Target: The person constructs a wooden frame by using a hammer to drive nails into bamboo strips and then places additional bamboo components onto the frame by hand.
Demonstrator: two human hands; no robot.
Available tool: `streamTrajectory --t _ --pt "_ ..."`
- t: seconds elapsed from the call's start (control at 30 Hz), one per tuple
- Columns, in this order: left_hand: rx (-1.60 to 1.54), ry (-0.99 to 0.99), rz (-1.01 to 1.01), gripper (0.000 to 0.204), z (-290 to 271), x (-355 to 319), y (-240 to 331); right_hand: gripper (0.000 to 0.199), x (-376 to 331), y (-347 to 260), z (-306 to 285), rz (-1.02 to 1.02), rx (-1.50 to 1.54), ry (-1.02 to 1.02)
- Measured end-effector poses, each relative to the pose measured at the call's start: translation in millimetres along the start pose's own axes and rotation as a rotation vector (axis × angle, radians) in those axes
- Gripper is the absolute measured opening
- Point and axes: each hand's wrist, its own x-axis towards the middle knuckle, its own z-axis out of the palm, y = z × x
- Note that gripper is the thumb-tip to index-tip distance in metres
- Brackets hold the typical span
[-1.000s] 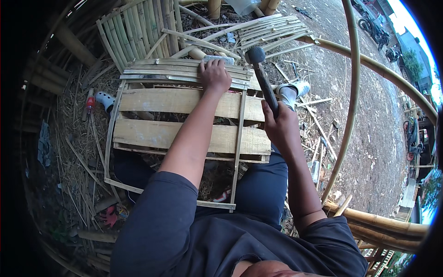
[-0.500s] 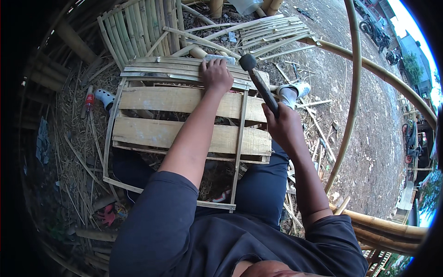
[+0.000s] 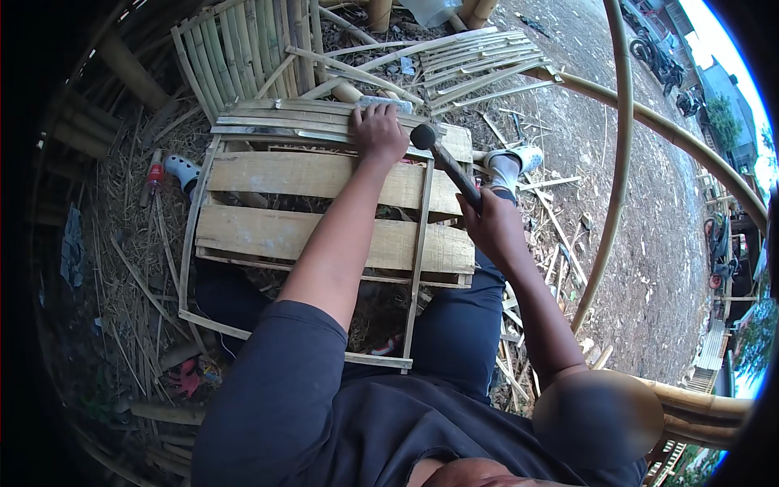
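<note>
A rectangular frame of thin bamboo strips (image 3: 419, 284) lies over a wooden crate (image 3: 284, 239) topped with wide pale boards. Across its far end run several bamboo slats (image 3: 276, 122) laid side by side. My left hand (image 3: 381, 136) presses on these slats with its fingers bent over their far edge; the fingertips are partly hidden. In my right hand (image 3: 495, 223) is a hammer (image 3: 456, 176), gripped by its wooden handle. Its dark, blunt head is low over the right end of the slats, just right of my left hand. Whether it touches them I cannot tell.
A bamboo slat panel (image 3: 235, 57) stands beyond the crate at left. Loose slats (image 3: 487, 61) lie in a pile at the far right. A curved bamboo pole (image 3: 621, 162) rises at right. A red-labelled bottle (image 3: 156, 174) lies among scraps at left.
The hammer head has come down and slightly left toward the slats, and my right hand has dropped a little with it. My left hand stays in place on the slats.
</note>
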Motion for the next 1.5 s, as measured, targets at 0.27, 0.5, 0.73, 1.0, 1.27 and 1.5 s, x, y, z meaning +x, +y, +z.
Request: streamTrajectory --t 0.27,0.5,0.73,1.0,1.27,1.5 --pt "0.052 -0.032 -0.030 0.038 -2.1 -3.2 -7.6 0.048 -2.7 -27.8 -25.6 0.039 0.132 -0.010" --pt "-0.020 0.029 -0.010 0.040 8.4 -2.0 -5.7 0.048 9.6 29.0 28.0 0.032 0.079 -0.020" --pt "-0.048 0.147 0.008 0.039 -0.4 -8.1 -7.3 0.049 -35.7 -1.3 17.4 0.198 0.206 0.080" --pt "-0.011 0.121 0.018 0.036 1.7 -5.4 -5.0 0.047 -50.2 27.3 67.2 0.311 0.059 0.133" --pt "-0.008 0.047 0.055 0.037 0.6 -3.5 -15.2 0.034 -52.5 14.7 84.4 0.295 0.056 0.042" --pt "0.012 0.051 0.113 0.038 -5.6 -4.4 -18.6 0.045 -53.4 26.7 58.7 0.231 -0.069 -0.107"
